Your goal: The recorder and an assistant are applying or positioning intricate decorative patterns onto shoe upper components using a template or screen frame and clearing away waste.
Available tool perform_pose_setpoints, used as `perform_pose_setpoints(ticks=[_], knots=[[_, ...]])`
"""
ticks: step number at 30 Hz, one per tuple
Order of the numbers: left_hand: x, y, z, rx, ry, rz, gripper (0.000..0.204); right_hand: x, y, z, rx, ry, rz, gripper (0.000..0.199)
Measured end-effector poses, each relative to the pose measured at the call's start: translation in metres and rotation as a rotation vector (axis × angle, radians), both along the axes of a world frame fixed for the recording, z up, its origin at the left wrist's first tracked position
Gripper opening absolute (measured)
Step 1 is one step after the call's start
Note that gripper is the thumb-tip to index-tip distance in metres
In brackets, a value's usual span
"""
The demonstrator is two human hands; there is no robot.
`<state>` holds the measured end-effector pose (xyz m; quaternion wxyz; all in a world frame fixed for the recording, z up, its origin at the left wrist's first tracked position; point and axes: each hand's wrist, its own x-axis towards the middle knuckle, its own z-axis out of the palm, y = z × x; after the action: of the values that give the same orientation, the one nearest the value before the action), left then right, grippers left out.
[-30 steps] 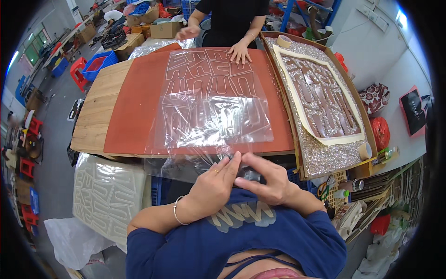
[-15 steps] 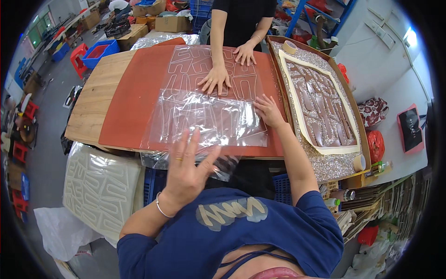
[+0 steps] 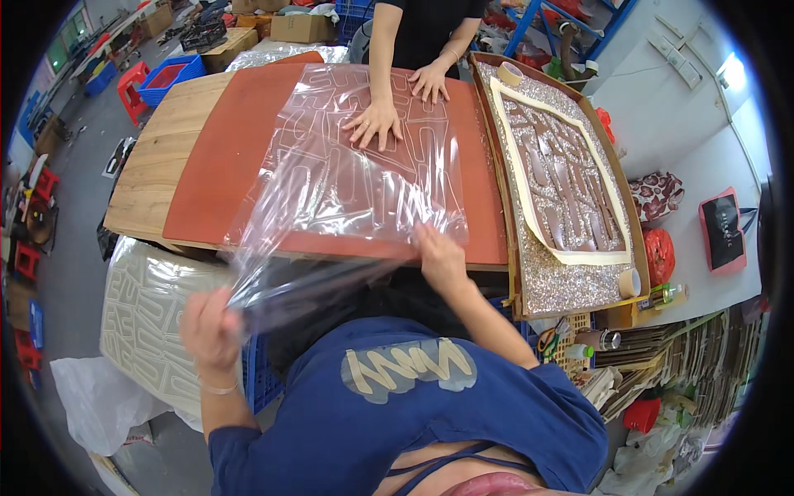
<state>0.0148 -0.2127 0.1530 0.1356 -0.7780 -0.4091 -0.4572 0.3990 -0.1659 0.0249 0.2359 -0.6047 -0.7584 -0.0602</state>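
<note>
Left hand (image 3: 212,326) closed on near-left corner of clear, crinkled plastic film sheet (image 3: 364,174), lifted off the table edge, film stretched taut toward it. Right hand (image 3: 440,256) flat, fingers spread, pressing film's near-right edge onto rust-red rectangular mat (image 3: 223,157). Mat lies on pale wooden tabletop (image 3: 153,165). Film covers most of mat, cut strip shapes visible under it. Second person's two hands (image 3: 376,124) press film's far side, palms down. Right of mat: shallow wooden tray of glittery silver sheet with cream border (image 3: 571,178), roll of tape (image 3: 630,283) at its near corner.
</note>
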Motion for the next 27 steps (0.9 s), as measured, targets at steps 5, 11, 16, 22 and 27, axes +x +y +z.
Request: perform_pose_setpoints(ticks=[5, 11, 16, 22, 27], knots=[[-0.006, 0.000, 0.023, 0.168, 0.047, -0.015, 0.035, 0.003, -0.015, 0.016, -0.088, 0.089, 0.053, 0.050], [-0.001, 0.015, 0.014, 0.120, -0.132, 0.033, 0.033, 0.098, 0.061, 0.039, -0.180, -0.204, 0.077, 0.051], [-0.019, 0.025, -0.010, 0.111, -0.228, 0.043, 0.031, 0.084, 0.033, -0.008, -0.062, -0.328, 0.119, 0.039], [-0.066, 0.045, -0.035, 0.245, -0.366, 0.357, 0.034, 0.021, -0.006, 0.008, 0.021, -0.365, -0.093, 0.040], [-0.115, 0.056, -0.049, 0.294, -0.447, 0.459, 0.037, -0.034, -0.045, 0.044, -0.048, -0.265, -0.029, 0.041]])
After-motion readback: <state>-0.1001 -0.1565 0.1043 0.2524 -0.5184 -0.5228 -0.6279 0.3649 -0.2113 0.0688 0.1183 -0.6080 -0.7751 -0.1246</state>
